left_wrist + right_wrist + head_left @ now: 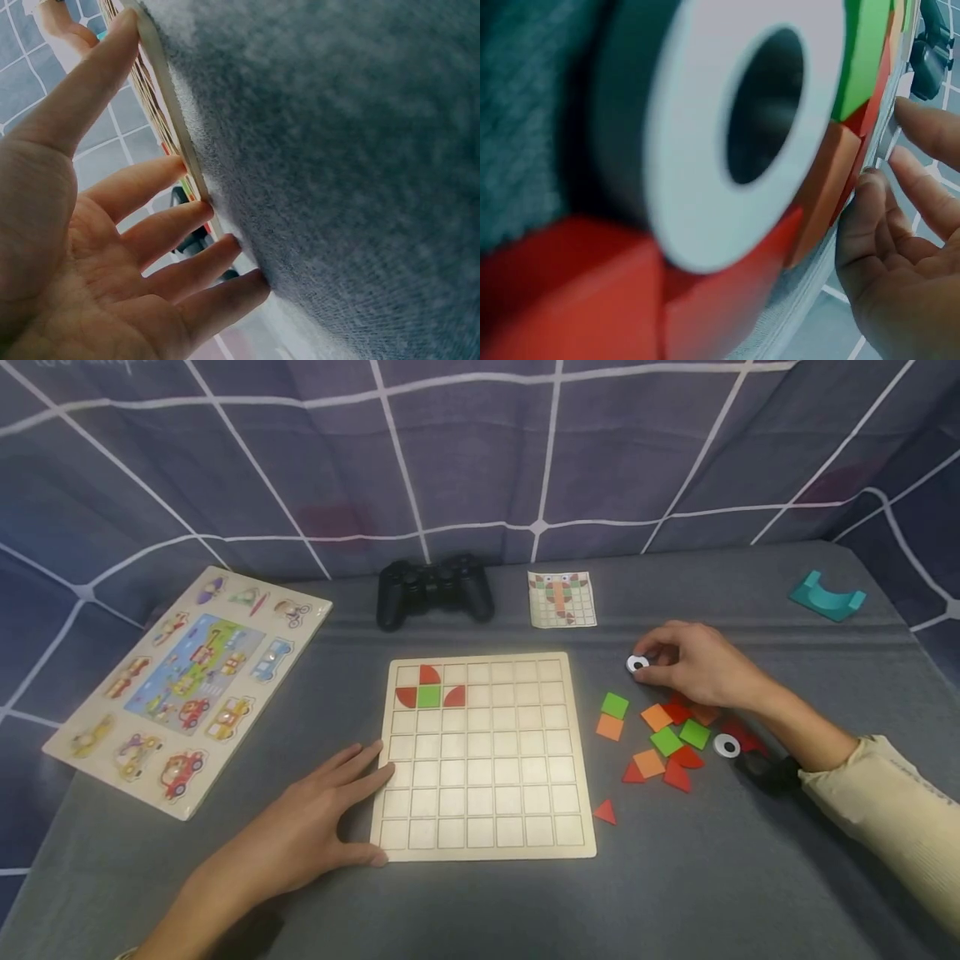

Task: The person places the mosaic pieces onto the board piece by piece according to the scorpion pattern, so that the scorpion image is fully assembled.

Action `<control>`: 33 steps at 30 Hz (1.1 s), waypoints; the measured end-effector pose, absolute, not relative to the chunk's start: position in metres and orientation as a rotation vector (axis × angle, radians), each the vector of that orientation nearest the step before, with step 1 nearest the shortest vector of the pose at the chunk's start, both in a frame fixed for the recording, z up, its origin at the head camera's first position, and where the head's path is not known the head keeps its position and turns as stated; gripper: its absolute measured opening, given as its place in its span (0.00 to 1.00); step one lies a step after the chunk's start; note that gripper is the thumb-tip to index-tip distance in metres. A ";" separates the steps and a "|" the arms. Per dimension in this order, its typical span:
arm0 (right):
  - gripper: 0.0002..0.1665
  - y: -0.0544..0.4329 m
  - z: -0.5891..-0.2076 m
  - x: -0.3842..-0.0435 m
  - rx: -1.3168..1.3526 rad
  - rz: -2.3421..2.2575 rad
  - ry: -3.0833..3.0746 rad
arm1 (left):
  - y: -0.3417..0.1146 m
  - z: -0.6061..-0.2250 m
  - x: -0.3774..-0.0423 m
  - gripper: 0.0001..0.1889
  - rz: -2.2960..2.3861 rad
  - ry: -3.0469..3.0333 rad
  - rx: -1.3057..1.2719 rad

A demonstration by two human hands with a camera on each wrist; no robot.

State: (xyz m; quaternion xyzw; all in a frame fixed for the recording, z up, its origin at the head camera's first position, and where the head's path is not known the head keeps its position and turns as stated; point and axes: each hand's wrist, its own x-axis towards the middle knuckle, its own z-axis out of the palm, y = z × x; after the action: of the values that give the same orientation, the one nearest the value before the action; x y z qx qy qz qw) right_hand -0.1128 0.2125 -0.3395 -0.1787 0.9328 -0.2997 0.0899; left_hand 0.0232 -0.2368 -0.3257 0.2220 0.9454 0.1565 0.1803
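Note:
My right hand (705, 664) pinches a round white eye piece with a black centre (637, 664) between thumb and fingers, right of the wooden grid board (480, 789). Fingers spread, my left hand (311, 822) touches the board's left edge with its fingertips and thumb. Toward the board's upper left lie a green square (428, 696) and red quarter-round pieces (455, 697). Loose green, orange and red pieces (665, 742) lie beneath and in front of my right hand. A second eye piece (726, 746) rests near the right wrist and looms large in the right wrist view.
Behind the board are a black game controller (435, 592) and a small printed pattern card (562, 600). A wooden vehicle puzzle (187, 685) occupies the left side. At the far right sits a teal curved block (828, 597). Grid-patterned cloth (480, 460) hangs along the back.

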 end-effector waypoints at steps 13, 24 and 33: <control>0.12 0.167 -0.333 -0.106 -0.637 -1.026 2.676 | -0.236 -0.325 0.022 0.50 0.436 2.670 0.632; 0.08 0.094 -0.332 -0.114 -0.901 -1.021 2.594 | -0.236 -0.324 0.022 0.50 0.438 2.668 0.619; 0.12 0.038 -0.326 -0.128 -0.985 -0.918 2.578 | -0.238 -0.326 0.022 0.50 0.436 2.671 0.644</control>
State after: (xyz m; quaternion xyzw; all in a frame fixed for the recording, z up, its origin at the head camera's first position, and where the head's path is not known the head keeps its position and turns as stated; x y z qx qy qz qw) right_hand -0.1284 0.0384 -0.3258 -0.3364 0.8804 -0.3134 0.1163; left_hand 0.0220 -0.2383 -0.3259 0.2279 0.9446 0.1540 0.1790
